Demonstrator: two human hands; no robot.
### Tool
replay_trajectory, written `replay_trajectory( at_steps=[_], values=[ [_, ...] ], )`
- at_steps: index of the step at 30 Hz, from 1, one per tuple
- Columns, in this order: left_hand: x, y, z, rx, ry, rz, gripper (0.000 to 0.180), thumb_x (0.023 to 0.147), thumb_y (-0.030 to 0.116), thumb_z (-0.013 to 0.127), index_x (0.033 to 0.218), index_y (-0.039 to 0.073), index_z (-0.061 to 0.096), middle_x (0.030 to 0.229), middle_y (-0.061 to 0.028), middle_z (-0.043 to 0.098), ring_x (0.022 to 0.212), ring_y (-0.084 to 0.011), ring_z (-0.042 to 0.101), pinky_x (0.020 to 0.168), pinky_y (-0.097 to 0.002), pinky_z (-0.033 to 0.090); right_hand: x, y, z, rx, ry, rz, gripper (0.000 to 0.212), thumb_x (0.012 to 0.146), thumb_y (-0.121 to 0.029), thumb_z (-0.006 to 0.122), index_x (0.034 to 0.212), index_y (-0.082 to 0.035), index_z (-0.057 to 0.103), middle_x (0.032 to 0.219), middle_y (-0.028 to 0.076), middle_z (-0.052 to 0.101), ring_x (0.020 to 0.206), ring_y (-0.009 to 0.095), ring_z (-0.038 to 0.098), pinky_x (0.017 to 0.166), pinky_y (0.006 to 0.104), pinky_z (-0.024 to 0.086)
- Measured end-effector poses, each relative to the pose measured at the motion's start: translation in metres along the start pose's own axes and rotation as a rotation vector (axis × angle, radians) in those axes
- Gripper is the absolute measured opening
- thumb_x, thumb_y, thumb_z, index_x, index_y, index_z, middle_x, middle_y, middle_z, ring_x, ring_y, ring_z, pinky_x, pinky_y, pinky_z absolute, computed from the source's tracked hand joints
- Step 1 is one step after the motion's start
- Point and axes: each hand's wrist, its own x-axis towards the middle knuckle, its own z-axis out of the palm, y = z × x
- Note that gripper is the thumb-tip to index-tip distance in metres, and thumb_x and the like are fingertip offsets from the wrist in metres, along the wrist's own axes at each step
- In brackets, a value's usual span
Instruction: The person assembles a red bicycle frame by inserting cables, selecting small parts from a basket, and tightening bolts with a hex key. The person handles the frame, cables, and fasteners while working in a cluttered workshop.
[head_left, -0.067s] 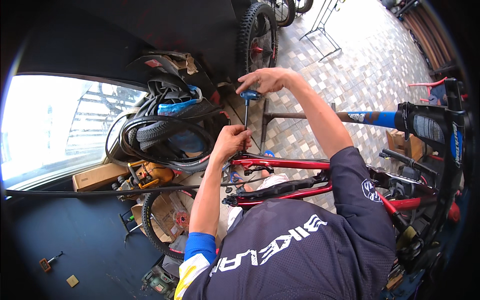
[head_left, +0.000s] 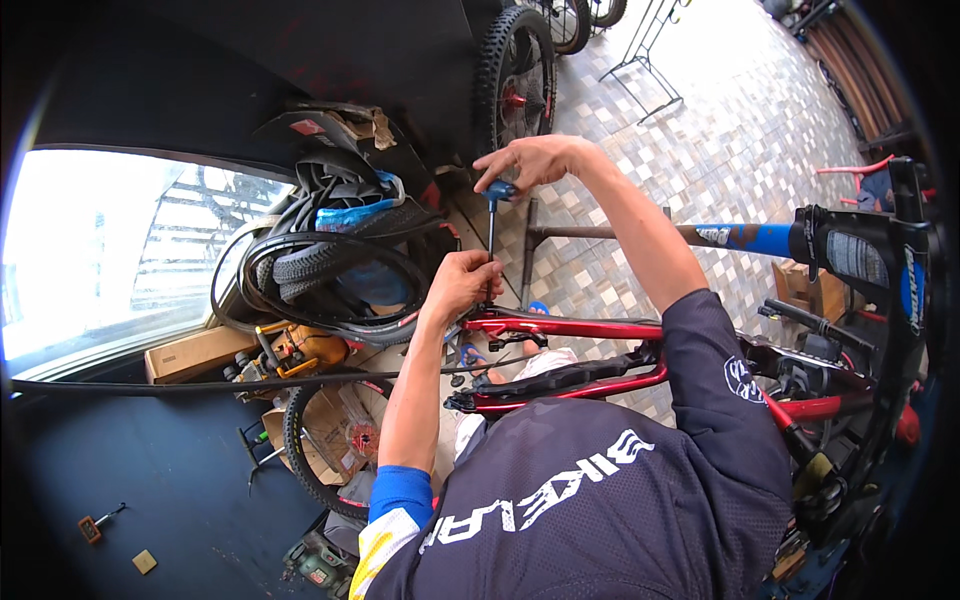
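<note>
My right hand (head_left: 545, 160) is at the top of a blue T-handle hex key (head_left: 499, 189), its fingers bent around the handle and the index finger reaching out over it. The key's dark shaft stands nearly upright. Lower down, the fingers of my left hand (head_left: 466, 284) are closed around the shaft, close to the end of a red bicycle frame (head_left: 570, 327). My left fingers hide the key's tip and whatever it sits in.
A blue clamp arm of a repair stand (head_left: 755, 238) crosses on the right. Tyres (head_left: 310, 265) are piled at left beside a cardboard box (head_left: 185, 354) and a yellow machine (head_left: 300, 345). A bicycle wheel (head_left: 517, 80) stands at the back; another wheel (head_left: 293, 440) is lower left.
The blue handle has turned slightly under my right fingers. My left hand keeps its place on the shaft.
</note>
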Motion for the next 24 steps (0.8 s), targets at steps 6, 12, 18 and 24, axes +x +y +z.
replay_trajectory(
  at_steps=[6,12,18,24],
  values=[
    [-0.002,-0.005,-0.001,0.010,0.012,0.002,0.023,0.099,0.019,0.068,0.100,-0.004,0.068,0.082,-0.0046,0.069,0.075,-0.0139,0.071,0.067,-0.0256,0.056,0.039,-0.043,-0.015,0.020,-0.253,0.500,0.041,0.091,-0.028,0.074,0.129,-0.012,0.070,0.100,0.010,0.075,0.084,0.020,0.072,0.078,0.0337,0.057],
    [0.008,-0.011,-0.007,-0.077,-0.027,0.022,0.023,0.100,0.018,0.068,0.103,-0.005,0.068,0.085,-0.0060,0.070,0.078,-0.0145,0.072,0.068,-0.0263,0.057,0.047,-0.002,-0.024,-0.267,-0.218,-0.141,0.051,0.086,-0.022,0.073,0.136,-0.017,0.066,0.089,0.011,0.074,0.072,0.024,0.070,0.071,0.0402,0.056],
    [-0.002,-0.004,-0.006,-0.070,0.009,-0.002,0.023,0.099,0.017,0.069,0.106,-0.005,0.068,0.086,-0.0061,0.070,0.079,-0.0156,0.072,0.070,-0.0259,0.058,0.061,-0.044,-0.026,-0.186,-0.426,0.458,0.047,0.095,-0.039,0.069,0.126,-0.004,0.070,0.073,0.010,0.069,0.067,0.023,0.068,0.064,0.0373,0.054],
    [0.001,-0.010,-0.007,-0.080,-0.010,0.004,0.025,0.099,0.018,0.069,0.107,-0.005,0.068,0.087,-0.0064,0.070,0.080,-0.0152,0.072,0.072,-0.0258,0.058,0.049,-0.021,-0.035,-0.086,-0.399,0.006,0.040,0.097,-0.022,0.063,0.135,-0.011,0.066,0.091,0.007,0.075,0.083,0.021,0.072,0.075,0.0360,0.056]
  ],
)
